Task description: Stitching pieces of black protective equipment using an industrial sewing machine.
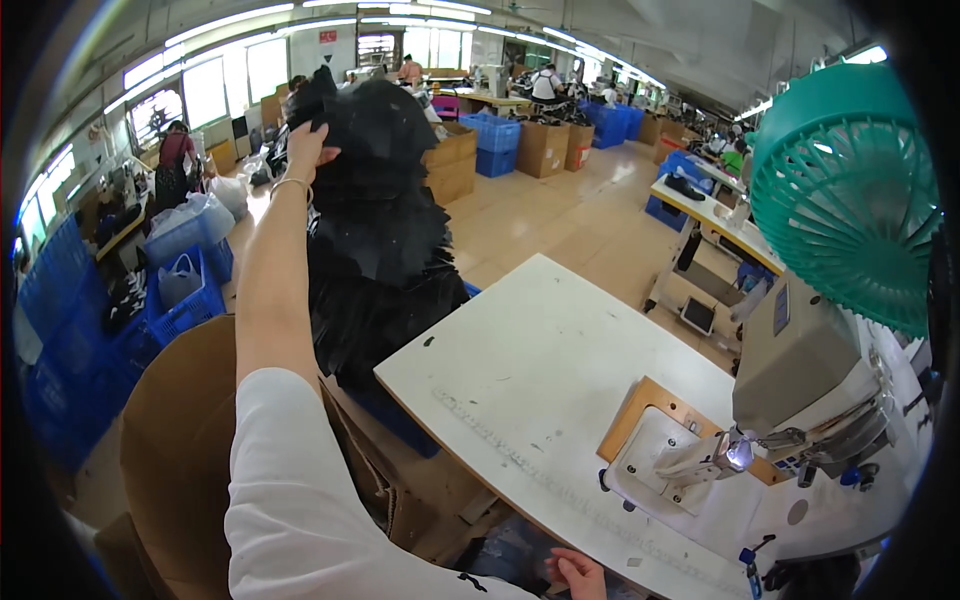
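Observation:
My left arm is stretched far forward, and my left hand point(308, 152) grips the edge of a black sheet piece point(375, 130) at the top of a tall heap. Below it the heap of black cut pieces point(375, 250) spreads down beside the table's left edge; fabric or leather, I cannot tell. My right hand point(577, 574) is low at the near edge of the white table point(520, 370), its fingers curled; whether it holds anything is hidden. On the table's right stands a sewing machine point(800, 360) with its small lamp lit over the metal plate point(660, 460).
A green fan point(850, 200) stands above the machine. An open brown carton point(185, 450) is beside my left arm. Blue crates point(190, 300) crowd the left side. Cartons point(542, 148), another worktable point(715, 215) and several people lie farther off.

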A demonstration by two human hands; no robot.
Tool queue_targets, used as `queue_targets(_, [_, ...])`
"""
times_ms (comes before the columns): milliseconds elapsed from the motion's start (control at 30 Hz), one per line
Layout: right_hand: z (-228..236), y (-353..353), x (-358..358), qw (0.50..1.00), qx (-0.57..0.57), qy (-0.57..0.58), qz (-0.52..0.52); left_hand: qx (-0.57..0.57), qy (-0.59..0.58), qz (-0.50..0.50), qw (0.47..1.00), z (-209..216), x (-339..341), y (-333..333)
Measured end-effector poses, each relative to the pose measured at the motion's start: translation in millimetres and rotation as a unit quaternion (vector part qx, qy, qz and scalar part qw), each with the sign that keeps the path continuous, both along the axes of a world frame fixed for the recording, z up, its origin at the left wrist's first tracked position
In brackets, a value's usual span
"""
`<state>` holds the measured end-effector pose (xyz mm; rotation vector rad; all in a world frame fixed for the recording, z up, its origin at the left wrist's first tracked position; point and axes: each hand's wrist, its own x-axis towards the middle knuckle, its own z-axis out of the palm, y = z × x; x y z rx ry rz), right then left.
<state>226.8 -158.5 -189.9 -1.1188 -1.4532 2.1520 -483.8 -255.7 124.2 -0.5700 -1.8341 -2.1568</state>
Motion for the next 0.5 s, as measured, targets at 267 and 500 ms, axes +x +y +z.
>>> queue_targets(267, [26,-3,1,0.999,-0.008,-0.035,0.010,0.017,0.225,-0.070,0.972,46,74,33])
queue_targets(500, [17,-2,-2,1.000,0.004,0.006,0.022,-0.111,0.194,-0.034,0.974,-21,58,31])
